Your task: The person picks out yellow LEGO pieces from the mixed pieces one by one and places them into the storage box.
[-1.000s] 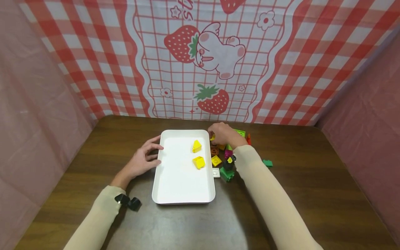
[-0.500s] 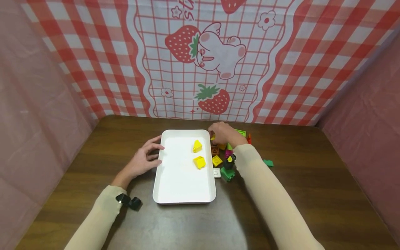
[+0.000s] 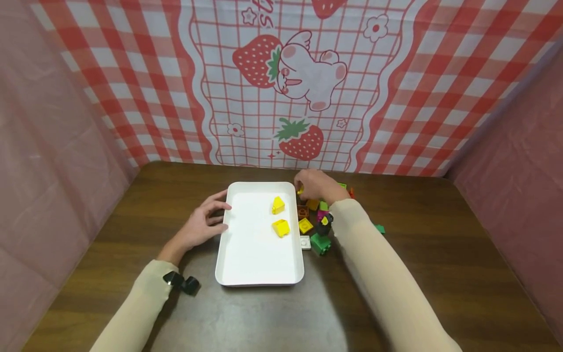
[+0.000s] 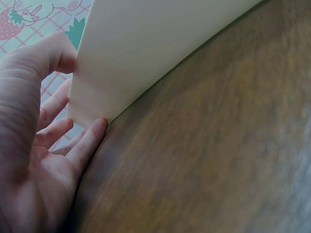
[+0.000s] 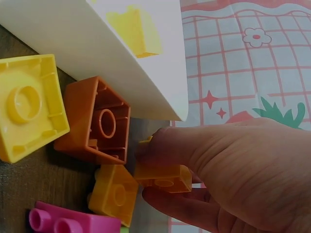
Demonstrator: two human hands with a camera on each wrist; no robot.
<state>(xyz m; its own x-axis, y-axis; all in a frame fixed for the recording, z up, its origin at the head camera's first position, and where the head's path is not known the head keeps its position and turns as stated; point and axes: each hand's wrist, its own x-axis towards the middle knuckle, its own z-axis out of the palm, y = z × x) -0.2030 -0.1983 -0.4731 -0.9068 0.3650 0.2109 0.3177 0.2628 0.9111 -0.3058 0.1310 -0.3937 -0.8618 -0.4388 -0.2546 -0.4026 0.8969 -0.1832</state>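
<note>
My left hand (image 3: pixel 200 225) holds the left rim of a white tray (image 3: pixel 259 266); in the left wrist view some fingertips lie over the edge and one touches the outer wall. Beyond the tray's far right corner, my right hand (image 3: pixel 317 185) pinches a yellow toy brick (image 5: pixel 167 174) between thumb and fingers, low over the table. Part of that brick is hidden by the fingers. Inside the tray lie two yellow bricks, a wedge-shaped one (image 3: pixel 278 205) and a blocky one (image 3: pixel 281 228), near the right side.
Right of the tray, loose bricks crowd together: brown (image 3: pixel 302 211), yellow (image 3: pixel 305 225), white (image 3: pixel 305 242), magenta (image 5: pixel 73 221) and green (image 3: pixel 320 243). A black piece (image 3: pixel 324 224) stands by the right wrist. A patterned cloth (image 3: pixel 308 98) hangs behind the table.
My right hand has shifted very slightly up and away, the yellow brick still between its fingers. The left hand and the tray stay in place.
</note>
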